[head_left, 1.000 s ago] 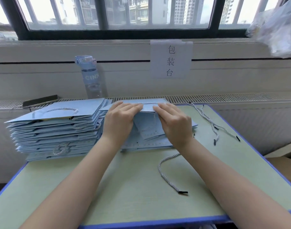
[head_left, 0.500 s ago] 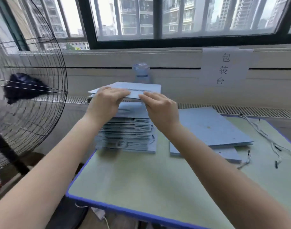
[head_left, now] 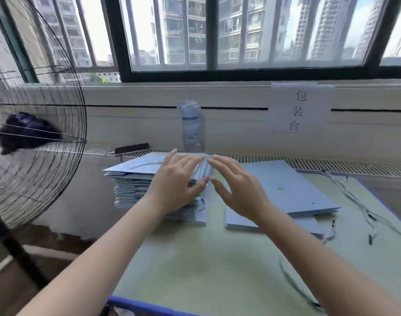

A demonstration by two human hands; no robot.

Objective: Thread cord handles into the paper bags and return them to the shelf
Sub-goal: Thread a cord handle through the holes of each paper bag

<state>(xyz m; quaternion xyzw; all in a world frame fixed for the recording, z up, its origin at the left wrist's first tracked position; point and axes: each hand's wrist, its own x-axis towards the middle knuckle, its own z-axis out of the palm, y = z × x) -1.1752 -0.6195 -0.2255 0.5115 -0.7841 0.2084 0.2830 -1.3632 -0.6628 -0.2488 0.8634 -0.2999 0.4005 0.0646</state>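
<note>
left hand (head_left: 179, 185) lies flat over the top of the tall bag stack (head_left: 131, 169), fingers straight, gripping nothing. right hand (head_left: 238, 190) also open, fingers spread, at the stack's right edge; contact unclear, blurred. lower bag pile (head_left: 297, 190) just right of it. loose cords (head_left: 354, 198) on the counter's (head_left: 206, 258) right side.

Place: a small packing workstation set by a window, with tower blocks outside.
Sign: a paper sheet (head_left: 299, 108) taped to the far wall reads 包装台, "packing table".
Stock: a tall stack of flat blue paper bags (head_left: 131, 179) at the far left of the table (head_left: 206, 258), a lower pile (head_left: 297, 190) to its right, loose cord handles (head_left: 363, 209) at the far right.
Surroundings: a barred window (head_left: 252, 30); a standing fan (head_left: 35, 133) on the left; a water bottle (head_left: 191, 128) and a phone (head_left: 132, 148) on the far ledge.
</note>
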